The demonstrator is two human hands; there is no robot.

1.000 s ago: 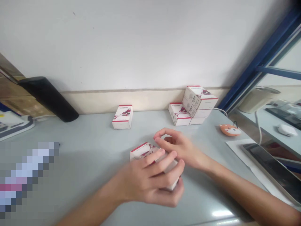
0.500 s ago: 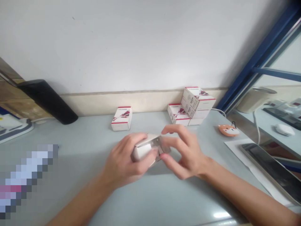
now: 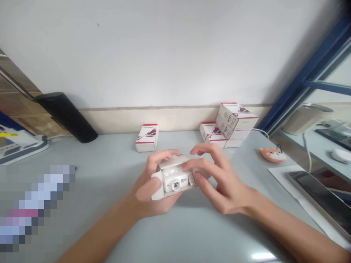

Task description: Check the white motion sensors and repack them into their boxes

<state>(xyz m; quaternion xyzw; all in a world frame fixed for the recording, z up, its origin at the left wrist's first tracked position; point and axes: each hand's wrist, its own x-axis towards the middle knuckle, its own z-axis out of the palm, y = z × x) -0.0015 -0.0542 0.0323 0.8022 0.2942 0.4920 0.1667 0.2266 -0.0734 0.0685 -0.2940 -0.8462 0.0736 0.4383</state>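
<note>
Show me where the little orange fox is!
In the head view, the small orange fox-faced toy lies on the pale grey desk, right of the stacked white-and-red boxes, just above the white sheet.

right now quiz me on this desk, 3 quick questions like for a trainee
1. What white item sits inside the opened box held in the left hand?
2. True or false: the lone closed box stands to the right of the stack of boxes.
3. What lies on the desk just right of the stack?
A. an orange fox-shaped trinket
B. a blue stapler
C. a red mug

Key:
1. a white plastic device
2. false
3. A
</note>
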